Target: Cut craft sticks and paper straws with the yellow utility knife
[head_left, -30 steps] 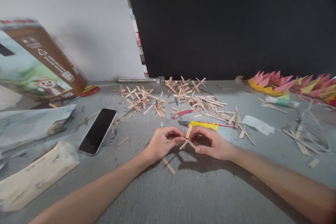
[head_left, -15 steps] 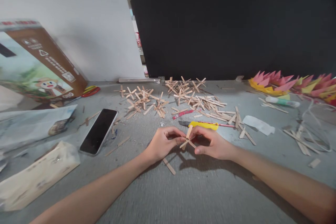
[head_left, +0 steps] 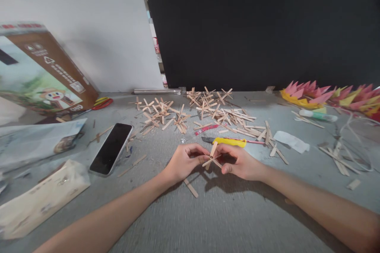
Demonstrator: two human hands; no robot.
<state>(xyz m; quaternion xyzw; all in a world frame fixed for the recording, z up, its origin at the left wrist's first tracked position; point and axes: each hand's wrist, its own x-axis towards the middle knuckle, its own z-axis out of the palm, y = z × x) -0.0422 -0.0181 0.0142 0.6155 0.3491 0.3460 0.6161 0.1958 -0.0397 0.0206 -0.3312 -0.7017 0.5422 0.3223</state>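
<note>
My left hand and my right hand meet over the grey table, fingers pinched from both sides on a small cross of wooden craft sticks. The cross is held just above the tabletop, its sticks fanned out like a star. One loose wooden stick lies on the table right below my left hand. A yellow utility knife lies just beyond my hands.
Piles of finished stick crosses cover the table's far middle. A black phone lies left, past it a tilted cardboard box and paper bags. Pink and yellow paper flowers, a glue tube and white cord sit right.
Almost nothing has changed. Both hands stay pinched on the stick cross, which has tilted very slightly between the fingers.
</note>
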